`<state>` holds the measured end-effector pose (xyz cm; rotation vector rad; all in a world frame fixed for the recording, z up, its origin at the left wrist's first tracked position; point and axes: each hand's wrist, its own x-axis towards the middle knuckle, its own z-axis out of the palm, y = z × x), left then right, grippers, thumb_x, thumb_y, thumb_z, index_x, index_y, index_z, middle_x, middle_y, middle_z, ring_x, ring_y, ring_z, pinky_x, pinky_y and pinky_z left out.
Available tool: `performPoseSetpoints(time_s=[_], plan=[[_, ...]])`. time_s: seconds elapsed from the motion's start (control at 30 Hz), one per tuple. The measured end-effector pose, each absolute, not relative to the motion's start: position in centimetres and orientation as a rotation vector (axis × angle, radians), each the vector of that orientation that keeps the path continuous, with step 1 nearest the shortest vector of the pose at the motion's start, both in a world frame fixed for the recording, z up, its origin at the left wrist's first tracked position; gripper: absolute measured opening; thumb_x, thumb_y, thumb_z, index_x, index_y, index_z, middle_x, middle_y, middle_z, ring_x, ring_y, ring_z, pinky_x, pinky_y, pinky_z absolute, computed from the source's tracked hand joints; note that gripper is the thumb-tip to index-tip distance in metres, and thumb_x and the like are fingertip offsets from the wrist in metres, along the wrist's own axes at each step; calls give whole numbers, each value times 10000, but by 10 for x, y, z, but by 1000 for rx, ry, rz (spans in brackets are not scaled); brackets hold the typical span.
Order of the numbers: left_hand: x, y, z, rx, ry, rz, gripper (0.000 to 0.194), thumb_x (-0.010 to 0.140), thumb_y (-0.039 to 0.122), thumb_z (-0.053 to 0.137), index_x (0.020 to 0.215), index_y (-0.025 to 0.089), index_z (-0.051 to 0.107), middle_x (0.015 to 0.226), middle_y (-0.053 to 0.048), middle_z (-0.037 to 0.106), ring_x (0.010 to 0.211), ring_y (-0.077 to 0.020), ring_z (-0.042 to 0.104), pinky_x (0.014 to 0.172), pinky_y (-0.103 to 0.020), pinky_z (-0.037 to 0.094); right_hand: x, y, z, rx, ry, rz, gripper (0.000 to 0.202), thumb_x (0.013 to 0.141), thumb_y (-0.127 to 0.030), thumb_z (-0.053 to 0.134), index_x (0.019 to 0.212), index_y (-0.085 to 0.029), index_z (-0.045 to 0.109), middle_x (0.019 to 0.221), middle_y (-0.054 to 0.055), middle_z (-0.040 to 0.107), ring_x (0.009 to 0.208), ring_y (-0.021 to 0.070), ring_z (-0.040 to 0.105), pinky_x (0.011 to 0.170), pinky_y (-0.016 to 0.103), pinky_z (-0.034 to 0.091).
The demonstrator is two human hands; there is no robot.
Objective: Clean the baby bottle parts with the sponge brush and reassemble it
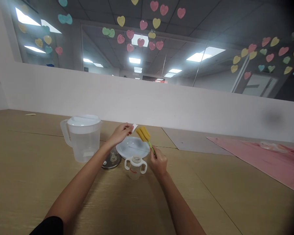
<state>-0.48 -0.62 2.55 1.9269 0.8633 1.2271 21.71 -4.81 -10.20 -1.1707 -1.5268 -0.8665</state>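
On the wooden table (127, 209), a lidded pitcher (85, 140), contents unclear; rightward, a white bowl (123, 150), contents unclear. Between them, a metal dish (108, 165) under clear parts (114, 156). In front of the bowl, an upright, uncapped two-handled bottle (135, 172). Above, a yellow sponge brush (143, 134), its green handle wrapped by right-hand fingers (161, 160); a small white piece (134, 128) pinched in the left hand (122, 132).

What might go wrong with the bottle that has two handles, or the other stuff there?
The bottle stands close to the right hand, so a bump might tip it over. The small white thing could slip from the left hand's fingertips. The left forearm might knock the pitcher beside it.
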Motion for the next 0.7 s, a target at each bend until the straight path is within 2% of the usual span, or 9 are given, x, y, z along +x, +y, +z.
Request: performPoseSetpoints(time_s=[0.2, 0.37, 0.53, 0.7], plan=[[2, -13, 25, 1980, 853, 1149, 399, 804, 516, 463, 859, 136, 570, 824, -49, 614, 747, -152, 581, 685, -265, 473, 218, -52, -99, -1149, -1642, -958, 291, 905, -208, 448, 1098, -134, 654, 570, 34, 621, 511, 94, 566, 558, 207, 427], [5, -15, 22, 1939, 859, 1197, 428, 787, 540, 485, 914, 136, 545, 823, -43, 598, 683, -132, 561, 642, -261, 471, 219, -55, -98, -1119, -1693, -1022, 308, 906, -189, 444, 1155, -151, 621, 556, 16, 606, 503, 83, 549, 535, 213, 394], [4, -19, 25, 1985, 861, 1148, 508, 795, 579, 444, 950, 117, 588, 797, -48, 596, 669, -132, 539, 598, -236, 445, 216, -57, -94, -1108, -1704, -1043, 286, 905, -186, 450, 1114, -140, 639, 557, 15, 611, 495, 79, 536, 532, 224, 374], [2, -20, 25, 2076, 903, 1098, 563, 821, 626, 340, 791, 127, 599, 652, -10, 542, 597, -122, 504, 535, -217, 393, 214, -59, -91, -1088, -1704, -1057, 274, 901, -180, 462, 1100, -139, 646, 541, 2, 591, 485, 79, 513, 535, 228, 360]])
